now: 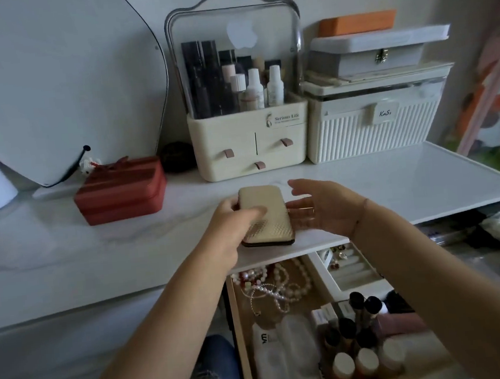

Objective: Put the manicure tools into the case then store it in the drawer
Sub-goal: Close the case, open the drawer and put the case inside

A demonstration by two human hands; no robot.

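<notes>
Manicure case [264,215] — beige, textured shell, closed. It lies flat on the tabletop [96,248], just behind and above the open drawer [239,326].

Handling, judged: light, stiff, not slippery; best taken across its long sides.

Left hand [230,221] grips it, thumb on top. Right hand [326,210] is slack, fingers spread, just beside it.

Drawer is crowded — bottles [360,358] at its front, beads [269,284] at its back; room for the case looks slim.

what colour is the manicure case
Beige-gold with a woven-looking texture and dark edge; the case shows best in the head view.
</notes>
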